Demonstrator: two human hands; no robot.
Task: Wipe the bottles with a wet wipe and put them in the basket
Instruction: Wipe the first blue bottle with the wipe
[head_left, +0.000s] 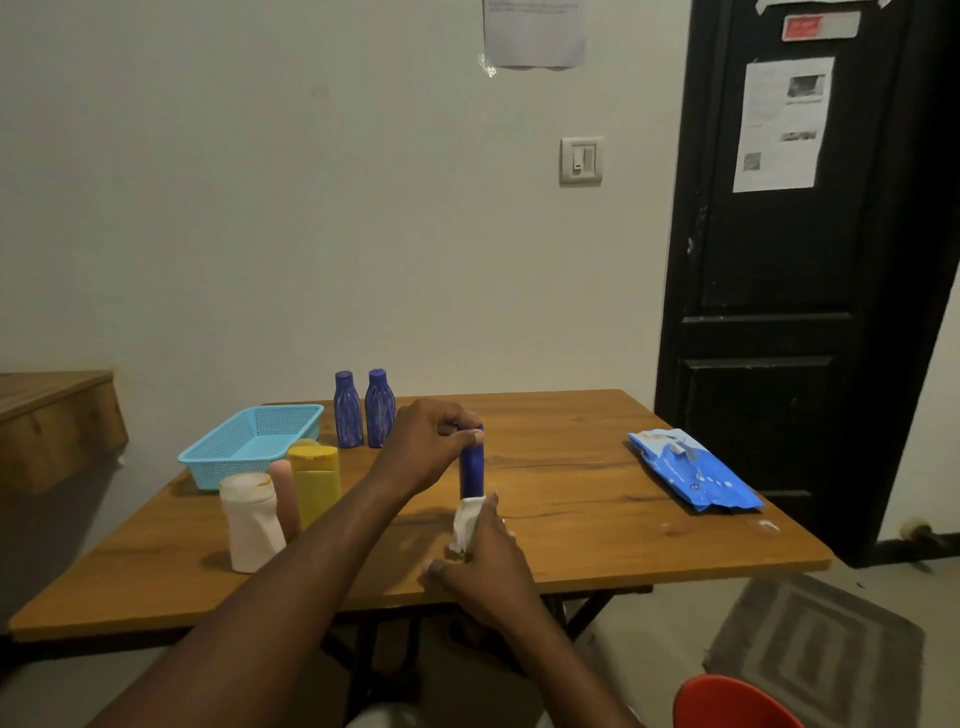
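A blue bottle (471, 467) stands upright at the middle of the wooden table (597, 499). My left hand (426, 441) pinches its cap from above. My right hand (488, 561) presses a white wet wipe (466, 522) around the bottle's lower part. Two more blue bottles (363, 410) stand at the back. A light blue mesh basket (249, 441) sits at the back left with nothing visible in it. In front of it stand a yellow bottle (314, 480), a pink bottle (285, 493) and a white bottle (252, 522).
A blue wet-wipe pack (693, 470) lies on the right side of the table. A black door (795, 270) is behind it. A red seat (727, 704) shows at the bottom right, and a grey rug (815, 634) lies on the floor.
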